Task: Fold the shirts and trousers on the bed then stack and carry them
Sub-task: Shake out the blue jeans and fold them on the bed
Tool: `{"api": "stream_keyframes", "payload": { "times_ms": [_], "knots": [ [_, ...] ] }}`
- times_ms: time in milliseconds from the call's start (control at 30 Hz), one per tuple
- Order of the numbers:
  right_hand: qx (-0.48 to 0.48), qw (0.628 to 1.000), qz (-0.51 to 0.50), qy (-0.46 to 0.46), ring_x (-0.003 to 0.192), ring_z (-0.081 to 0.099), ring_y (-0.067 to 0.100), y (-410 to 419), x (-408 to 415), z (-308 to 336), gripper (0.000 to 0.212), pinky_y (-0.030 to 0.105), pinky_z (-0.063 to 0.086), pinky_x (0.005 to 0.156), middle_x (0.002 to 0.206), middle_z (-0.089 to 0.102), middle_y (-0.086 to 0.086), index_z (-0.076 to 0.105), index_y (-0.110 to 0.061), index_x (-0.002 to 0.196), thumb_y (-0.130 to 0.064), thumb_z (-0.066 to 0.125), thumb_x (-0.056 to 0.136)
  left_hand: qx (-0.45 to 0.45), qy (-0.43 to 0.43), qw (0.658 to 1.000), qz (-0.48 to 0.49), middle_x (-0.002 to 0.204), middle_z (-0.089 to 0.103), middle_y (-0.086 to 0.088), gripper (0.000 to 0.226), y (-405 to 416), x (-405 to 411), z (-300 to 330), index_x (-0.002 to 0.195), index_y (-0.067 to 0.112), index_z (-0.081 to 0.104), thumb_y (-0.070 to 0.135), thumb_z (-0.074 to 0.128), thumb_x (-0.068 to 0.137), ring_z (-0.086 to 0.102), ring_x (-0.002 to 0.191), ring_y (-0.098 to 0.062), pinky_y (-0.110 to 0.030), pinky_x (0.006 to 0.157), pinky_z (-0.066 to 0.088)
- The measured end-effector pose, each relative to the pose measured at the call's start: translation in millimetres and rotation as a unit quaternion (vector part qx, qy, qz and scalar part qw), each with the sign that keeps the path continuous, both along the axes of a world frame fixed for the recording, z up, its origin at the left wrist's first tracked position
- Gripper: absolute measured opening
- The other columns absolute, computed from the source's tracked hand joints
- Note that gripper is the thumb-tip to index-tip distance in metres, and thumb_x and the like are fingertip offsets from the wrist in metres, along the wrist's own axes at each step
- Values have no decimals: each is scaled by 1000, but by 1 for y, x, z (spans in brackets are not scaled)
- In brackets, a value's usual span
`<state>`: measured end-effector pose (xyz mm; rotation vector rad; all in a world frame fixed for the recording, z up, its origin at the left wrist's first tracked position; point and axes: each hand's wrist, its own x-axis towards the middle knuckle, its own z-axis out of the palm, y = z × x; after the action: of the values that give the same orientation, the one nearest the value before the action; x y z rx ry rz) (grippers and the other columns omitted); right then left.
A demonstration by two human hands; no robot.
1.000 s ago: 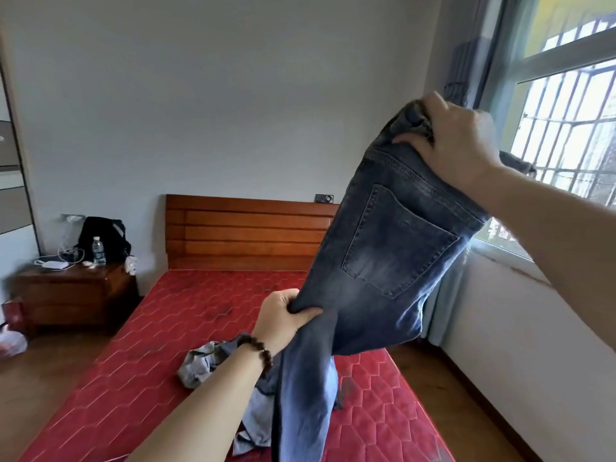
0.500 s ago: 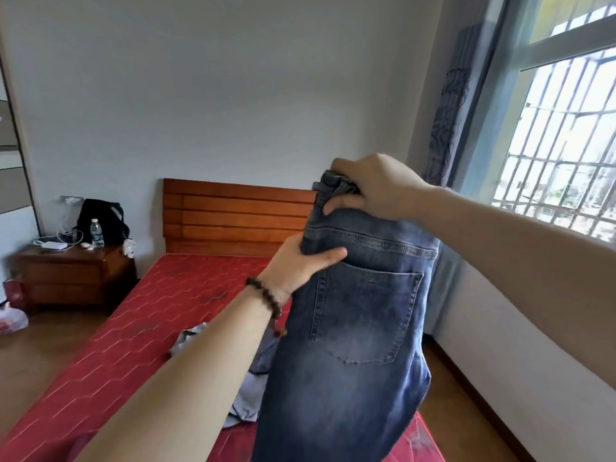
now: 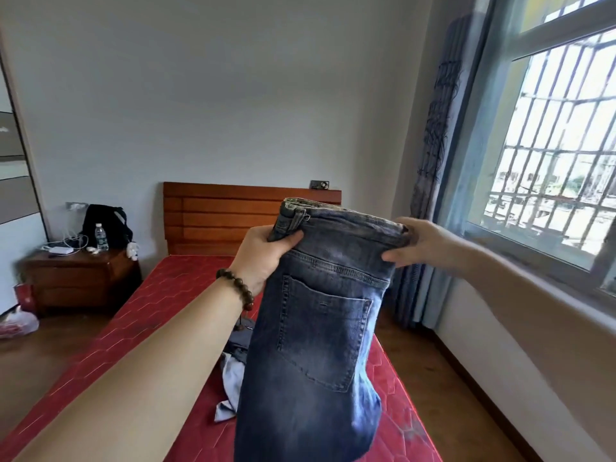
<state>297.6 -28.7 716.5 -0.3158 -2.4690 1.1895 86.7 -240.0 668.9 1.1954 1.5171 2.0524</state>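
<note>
While we hold the jeans (image 3: 316, 328) up in the air above the bed (image 3: 140, 328), both hands are closed on the waistband. Our left hand (image 3: 263, 258) has its grip clenched on the left end of the waistband, where the cloth is bunched and a belt loop shows, with the thumb lying across the front. Our right hand (image 3: 420, 248) is grasping the right end, the thumb under the band and the other fingers behind it. The jeans hang down from the two hands with the back side toward us, so that one back pocket is visible, and the legs go out of view at the lower edge. A bracelet (image 3: 236, 288) of brown beads is on the left wrist.

Under the jeans, on the red mattress, lies a pile of grey and light blue clothes (image 3: 233, 378), partly hidden behind the denim; we cannot tell which pieces they are. The wooden headboard (image 3: 216, 215) stands against the wall. Left of the bed is a nightstand (image 3: 80, 281) with a water bottle (image 3: 101, 236) and a black bag (image 3: 106, 225) on it. At the right is a window (image 3: 550, 161) with bars.
</note>
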Motion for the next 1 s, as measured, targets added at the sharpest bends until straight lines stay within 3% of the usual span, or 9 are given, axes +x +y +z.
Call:
{"api": "stream_keyframes", "payload": {
  "times_ms": [67,167,300,400,567,700,833,933,1000],
  "knots": [
    [-244,966,52,73,94,69,21,-5,2,-46,40,35,57,76,104,72,5,69,-23,105,-26,82,68,7,-4,1000,6,85,76,-1,7,0,4,4,72,20,78,24,73,76,71,81,-16,-33,75,51],
    [-347,934,69,41,97,67,28,-37,-7,-101,74,46,54,86,111,69,14,63,-8,116,-33,92,53,1,6,1000,-7,86,75,-3,11,-1,10,10,71,17,78,27,74,71,71,83,-20,-36,80,53],
    [-273,947,-37,164,98,66,34,-58,-15,-101,48,41,55,86,105,71,17,71,-6,101,-16,87,57,22,-2,1000,4,81,75,0,10,-17,4,19,71,13,75,13,70,80,70,77,-14,-28,72,54],
    [-192,952,-71,228,95,69,24,-70,-7,-93,35,34,56,80,102,73,10,73,-15,99,-19,83,65,53,-30,998,-34,80,75,-3,10,-38,1,26,73,12,74,14,68,80,71,73,-16,-26,62,56],
    [-72,988,-139,4,90,69,17,-103,11,-141,24,42,55,85,95,75,5,74,-9,94,-13,82,72,72,-85,994,-22,84,75,-5,7,-74,2,38,89,6,68,11,63,88,71,75,-18,-29,65,58],
    [-106,973,-175,108,67,62,4,-120,41,-136,6,26,51,63,75,71,-3,71,-8,82,-6,75,79,84,-125,989,-4,95,73,-10,11,-100,-6,44,96,3,67,11,64,89,70,85,-23,-36,75,59],
    [-96,982,-155,48,61,61,-5,-144,60,-143,14,12,46,58,66,70,-13,71,-14,80,0,71,81,96,-126,987,-23,85,75,-4,7,-112,-9,48,91,5,67,10,64,88,71,80,-20,-32,68,58],
    [-123,983,-133,8,65,62,-3,-149,73,-138,9,14,49,62,71,71,-11,70,-3,90,-7,72,82,89,-130,986,-61,95,75,-9,17,-121,-12,37,95,6,69,18,69,82,71,87,-23,-33,70,58],
    [-166,982,-89,18,82,67,10,-160,67,-130,32,25,55,74,92,74,4,66,0,105,-17,74,79,74,-120,986,-86,98,74,-10,24,-125,-7,25,92,9,72,24,73,74,71,88,-24,-33,70,57]
  ]
}}
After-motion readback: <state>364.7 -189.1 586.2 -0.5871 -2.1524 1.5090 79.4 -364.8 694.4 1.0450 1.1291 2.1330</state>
